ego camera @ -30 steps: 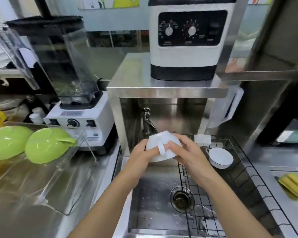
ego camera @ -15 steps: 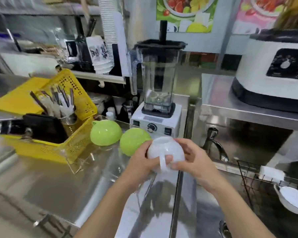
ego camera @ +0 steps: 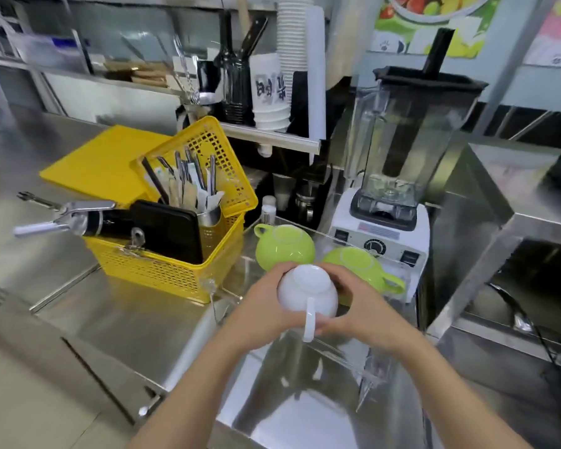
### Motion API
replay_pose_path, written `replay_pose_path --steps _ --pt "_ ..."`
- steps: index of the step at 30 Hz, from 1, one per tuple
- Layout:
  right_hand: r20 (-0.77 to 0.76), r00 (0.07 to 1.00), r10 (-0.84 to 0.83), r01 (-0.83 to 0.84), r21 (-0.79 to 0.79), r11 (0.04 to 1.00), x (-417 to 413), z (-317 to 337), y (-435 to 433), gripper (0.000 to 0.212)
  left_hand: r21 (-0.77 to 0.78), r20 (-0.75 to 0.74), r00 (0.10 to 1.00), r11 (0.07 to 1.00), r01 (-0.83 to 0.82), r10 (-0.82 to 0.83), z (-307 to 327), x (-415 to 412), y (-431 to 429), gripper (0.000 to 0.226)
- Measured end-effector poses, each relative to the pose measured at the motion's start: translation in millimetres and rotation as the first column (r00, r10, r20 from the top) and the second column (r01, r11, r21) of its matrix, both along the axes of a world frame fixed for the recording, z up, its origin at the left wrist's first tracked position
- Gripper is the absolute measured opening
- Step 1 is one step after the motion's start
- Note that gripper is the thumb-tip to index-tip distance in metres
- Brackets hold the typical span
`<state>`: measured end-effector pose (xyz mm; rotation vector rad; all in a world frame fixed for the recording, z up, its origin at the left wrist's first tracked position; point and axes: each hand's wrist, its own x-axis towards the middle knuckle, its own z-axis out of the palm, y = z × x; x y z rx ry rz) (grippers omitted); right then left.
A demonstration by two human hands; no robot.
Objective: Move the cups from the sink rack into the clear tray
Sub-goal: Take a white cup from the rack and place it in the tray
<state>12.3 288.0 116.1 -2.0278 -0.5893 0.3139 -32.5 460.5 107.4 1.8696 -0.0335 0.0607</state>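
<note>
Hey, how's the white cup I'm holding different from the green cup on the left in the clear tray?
The white cup is white; the left green cup is lime green. The white cup is held by both the left hand and the right hand, while the green cup rests in the clear tray. The white cup's handle points toward you; the green cup's points away, to the left. Both are upside down, bases up.

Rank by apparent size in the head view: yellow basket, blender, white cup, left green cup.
1. Blender and yellow basket: alike in frame, so unranked.
2. White cup and left green cup: similar; the white one is nearer the camera, so unsure.
</note>
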Motion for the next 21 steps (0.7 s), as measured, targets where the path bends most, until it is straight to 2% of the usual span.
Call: replay_pose_path --steps 3,6,10,15,21 --pt "0.022 1.000 0.013 -0.012 -0.038 0.999 1 -3 19 0.074 0.070 0.000 1.000 0.997 0.015 -0.015 -3 4 18 0.065" --pt "0.050 0.999 -0.007 0.010 -0.052 0.999 4 -6 32 0.072 0.142 0.000 0.999 0.989 0.044 -0.045 -2 11 32 0.071" --pt "0.077 0.997 -0.032 0.035 -0.047 0.998 8 -8 45 0.069 0.317 -0.022 0.996 0.945 0.085 -0.083 -1 24 49 0.079" --pt "0.126 0.991 -0.051 0.064 -0.099 0.993 12 -16 52 0.083 0.362 -0.055 0.989 0.920 0.148 -0.138 -1 29 60 0.083" --pt "0.233 0.972 -0.039 0.077 -0.157 0.985 10 -19 57 0.081 0.355 -0.119 0.982 0.917 0.181 -0.147 -3 33 69 0.095"
